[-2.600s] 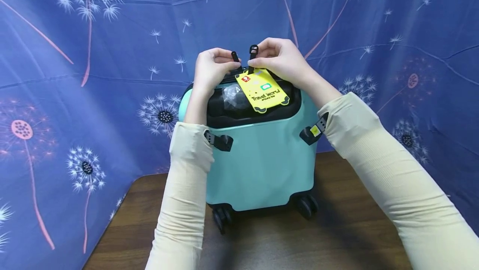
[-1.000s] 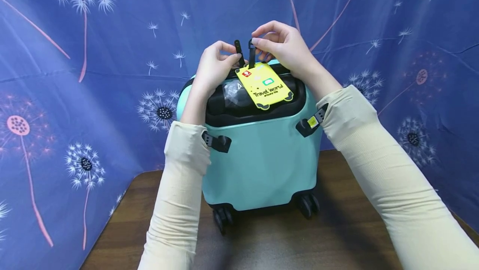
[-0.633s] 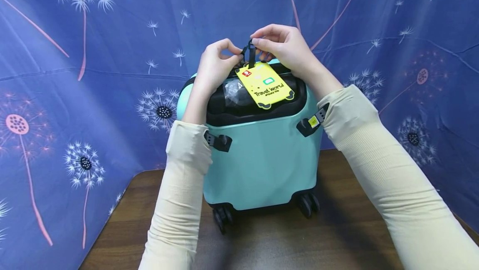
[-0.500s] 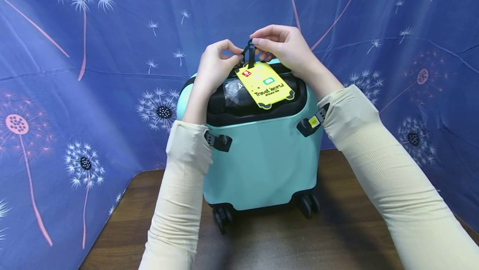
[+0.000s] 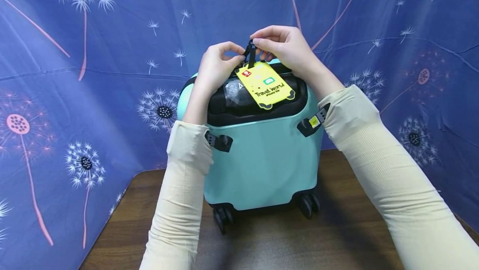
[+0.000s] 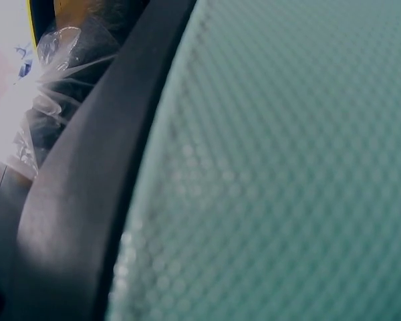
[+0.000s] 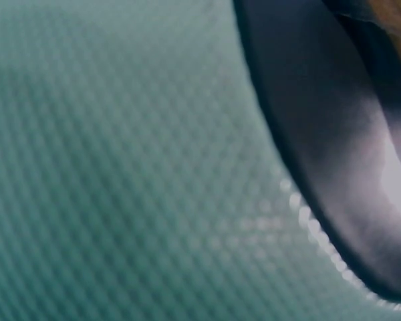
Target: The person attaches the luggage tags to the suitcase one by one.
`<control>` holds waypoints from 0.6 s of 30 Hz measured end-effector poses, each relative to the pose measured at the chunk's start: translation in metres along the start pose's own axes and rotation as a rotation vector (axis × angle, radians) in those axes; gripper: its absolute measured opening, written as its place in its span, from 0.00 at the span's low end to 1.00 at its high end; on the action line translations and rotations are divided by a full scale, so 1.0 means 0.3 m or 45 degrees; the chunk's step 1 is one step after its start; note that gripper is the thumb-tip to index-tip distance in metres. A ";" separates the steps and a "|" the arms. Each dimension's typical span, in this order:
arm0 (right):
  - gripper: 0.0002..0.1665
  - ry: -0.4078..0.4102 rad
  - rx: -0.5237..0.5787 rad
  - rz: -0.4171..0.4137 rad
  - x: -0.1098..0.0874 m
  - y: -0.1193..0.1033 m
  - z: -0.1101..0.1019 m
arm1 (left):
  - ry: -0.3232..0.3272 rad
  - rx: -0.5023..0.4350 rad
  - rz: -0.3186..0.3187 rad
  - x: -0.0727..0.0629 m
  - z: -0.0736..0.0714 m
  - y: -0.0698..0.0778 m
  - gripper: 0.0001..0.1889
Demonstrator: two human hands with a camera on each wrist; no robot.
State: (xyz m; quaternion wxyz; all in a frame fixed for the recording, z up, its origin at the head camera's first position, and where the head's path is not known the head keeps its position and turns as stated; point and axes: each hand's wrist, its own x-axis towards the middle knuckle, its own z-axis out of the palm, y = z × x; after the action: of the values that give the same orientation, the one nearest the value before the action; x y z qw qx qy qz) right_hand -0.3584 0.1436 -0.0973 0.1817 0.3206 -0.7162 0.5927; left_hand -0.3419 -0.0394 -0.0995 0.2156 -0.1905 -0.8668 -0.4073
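Note:
A yellow luggage tag [image 5: 263, 85] printed "Travel World" lies over the black top panel of a turquoise suitcase [image 5: 262, 166]. Its black strap [image 5: 252, 56] stands up from the tag. My left hand [image 5: 217, 66] pinches the free end of the strap between thumb and forefinger. At the buckle end, my right hand [image 5: 284, 47] pinches the strap near its top. The two ends meet there; whether the free end is through the buckle I cannot tell. Both wrist views are filled mostly by the textured suitcase shell [image 6: 274, 167], with neither hand's grip showing.
The suitcase stands upright on black wheels [image 5: 306, 205] on a brown wooden table [image 5: 262, 245]. Clear plastic wrap [image 5: 235, 92] covers part of the black panel. Behind hangs a blue cloth [image 5: 224, 8] with dandelion prints.
The strap ends stood apart earlier; the left hand has brought the free end rightward to the buckle. The right hand rose slightly at first and then stayed nearly still.

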 end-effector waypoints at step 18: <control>0.10 -0.009 -0.005 0.015 0.003 0.001 0.001 | -0.022 -0.003 -0.025 -0.001 -0.002 0.002 0.10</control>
State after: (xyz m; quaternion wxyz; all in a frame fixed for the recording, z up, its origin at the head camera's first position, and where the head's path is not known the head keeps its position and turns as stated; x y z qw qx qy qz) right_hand -0.3591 0.1430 -0.0970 0.1762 0.3181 -0.7199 0.5912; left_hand -0.3412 -0.0397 -0.0989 0.2038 -0.1857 -0.8700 -0.4088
